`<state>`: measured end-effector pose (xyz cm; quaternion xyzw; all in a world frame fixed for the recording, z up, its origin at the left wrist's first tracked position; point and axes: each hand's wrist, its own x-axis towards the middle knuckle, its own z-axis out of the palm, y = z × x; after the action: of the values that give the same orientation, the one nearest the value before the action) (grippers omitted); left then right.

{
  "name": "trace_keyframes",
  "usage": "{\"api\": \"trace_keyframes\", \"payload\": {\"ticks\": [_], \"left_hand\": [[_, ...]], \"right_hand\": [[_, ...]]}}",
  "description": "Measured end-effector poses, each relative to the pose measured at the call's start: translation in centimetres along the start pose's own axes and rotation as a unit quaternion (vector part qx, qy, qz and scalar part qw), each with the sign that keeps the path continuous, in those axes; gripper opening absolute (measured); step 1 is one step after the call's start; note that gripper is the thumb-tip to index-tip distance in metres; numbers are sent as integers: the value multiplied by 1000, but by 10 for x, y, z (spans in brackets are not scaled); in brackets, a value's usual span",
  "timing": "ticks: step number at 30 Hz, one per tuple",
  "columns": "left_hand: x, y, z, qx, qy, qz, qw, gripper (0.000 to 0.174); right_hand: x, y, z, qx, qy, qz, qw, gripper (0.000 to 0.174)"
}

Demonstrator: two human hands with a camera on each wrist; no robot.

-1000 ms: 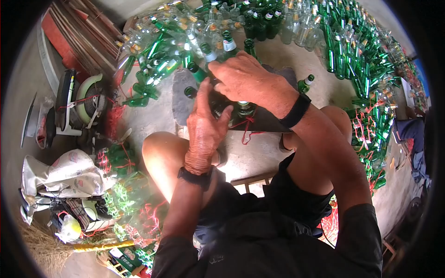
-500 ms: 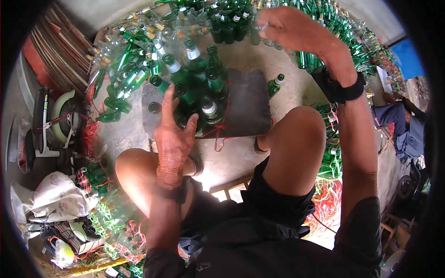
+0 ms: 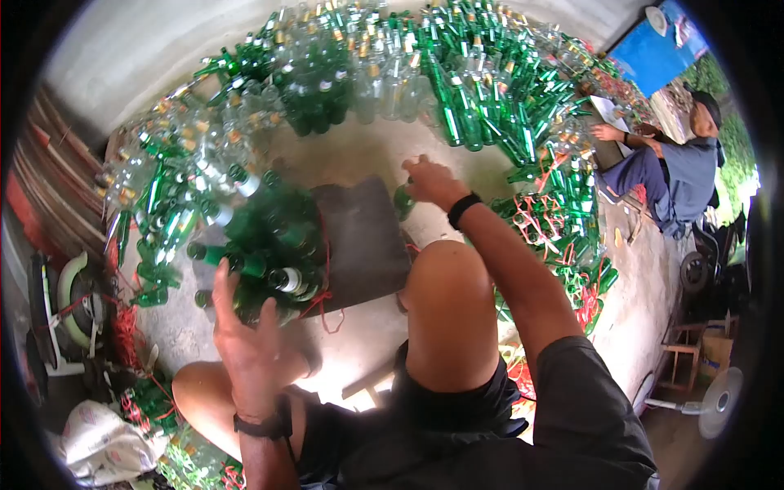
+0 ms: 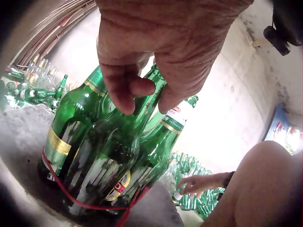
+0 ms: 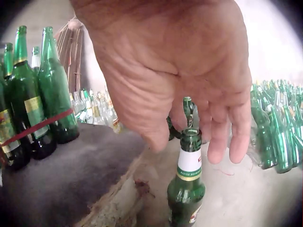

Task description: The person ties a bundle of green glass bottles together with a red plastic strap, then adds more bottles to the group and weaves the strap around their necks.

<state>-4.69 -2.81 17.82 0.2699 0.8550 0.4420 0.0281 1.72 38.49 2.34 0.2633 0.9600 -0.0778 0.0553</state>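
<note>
A cluster of green glass bottles [image 3: 273, 220], looped by a red cord [image 4: 85, 201], stands on a dark board [image 3: 359, 245]. Close by the cluster's near side is the left hand [image 3: 249, 351], its index finger reaching up to the bottle tops and its thumb spread. In the left wrist view, its fingers and thumb lie on either side of a bottle neck [image 4: 154, 78]. Beyond the board's right edge, the right hand [image 3: 437, 184] hovers at a single green bottle [image 5: 187, 196] with a white neck label. Its fingers extend past that bottle's mouth and look uncurled.
Many green and clear bottles [image 3: 392, 86] line the wall in a wide arc. Red plastic strings [image 3: 535, 216] lie among bottles at right. Another person [image 3: 686, 171] sits at far right, near a fan [image 3: 720, 402]. Long wooden strips [image 3: 61, 188] lean at left.
The right hand first swung away from the cluster, up and right, then came down to the lone bottle. The left hand stays by the cluster, while the head view has turned right.
</note>
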Motion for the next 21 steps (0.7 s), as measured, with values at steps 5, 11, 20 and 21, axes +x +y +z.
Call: {"api": "trace_keyframes", "payload": {"ticks": [5, 11, 20, 21], "left_hand": [[-1, -7, 4, 2, 7, 2, 1000, 86], [1, -12, 5, 8, 3, -22, 1000, 87], [-1, -11, 1, 16, 10, 13, 1000, 84], [1, -9, 2, 31, 13, 2, 999, 83]], "right_hand": [[-1, -4, 31, 20, 39, -12, 999, 24], [-7, 5, 50, 53, 100, -29, 993, 10], [-17, 41, 34, 53, 157, 4, 986, 26], [-23, 39, 14, 56, 155, 17, 986, 25]]}}
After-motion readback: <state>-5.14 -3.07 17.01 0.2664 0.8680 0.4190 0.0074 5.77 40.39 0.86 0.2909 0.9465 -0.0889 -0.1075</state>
